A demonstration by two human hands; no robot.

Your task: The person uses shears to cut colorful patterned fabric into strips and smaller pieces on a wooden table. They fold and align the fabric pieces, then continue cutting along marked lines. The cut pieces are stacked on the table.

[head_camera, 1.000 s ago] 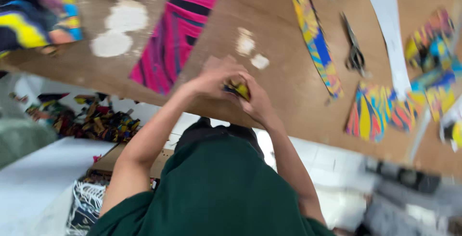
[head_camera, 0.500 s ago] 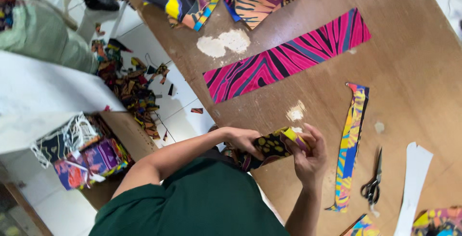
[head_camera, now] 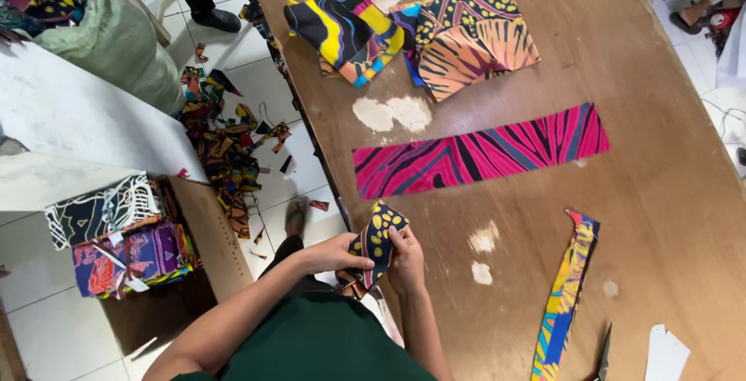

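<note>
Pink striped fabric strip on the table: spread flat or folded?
Spread flat: the pink strip lies full length on the table, no folds visible.

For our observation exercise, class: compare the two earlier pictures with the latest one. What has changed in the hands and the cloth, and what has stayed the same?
The small folded piece held by both hands has been opened out: the dark yellow-spotted cloth now stands up between the left hand and right hand. The view swung across the table. Both hands still hold the cloth at the table's edge; the pink striped strip lies untouched.
</note>
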